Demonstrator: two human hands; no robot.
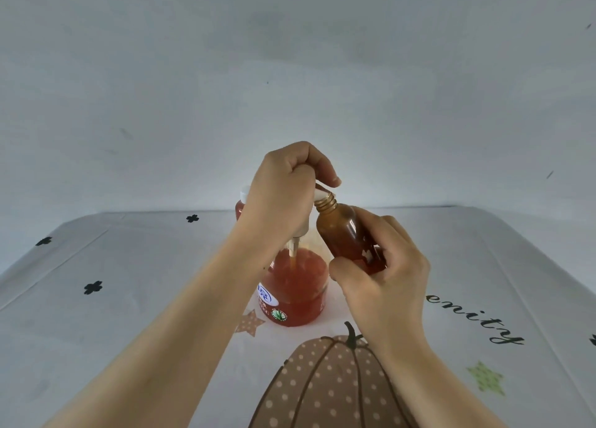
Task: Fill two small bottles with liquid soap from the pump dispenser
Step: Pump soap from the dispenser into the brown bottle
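A pump dispenser (pixel 295 295) of orange-red liquid soap stands in the middle of the table. My left hand (pixel 283 195) is curled over its white pump head, whose spout tip (pixel 321 194) pokes out under my fingers. My right hand (pixel 383 273) grips a small amber bottle (pixel 343 234), uncapped and tilted, with its threaded mouth touching the spout tip. A second small bottle (pixel 241 205) with a white cap stands behind the dispenser, mostly hidden by my left hand.
The table is covered by a white cloth (pixel 129 298) printed with a brown pumpkin (pixel 325 385), stars, black clovers and lettering. A plain pale wall (pixel 290 73) rises right behind the table's far edge.
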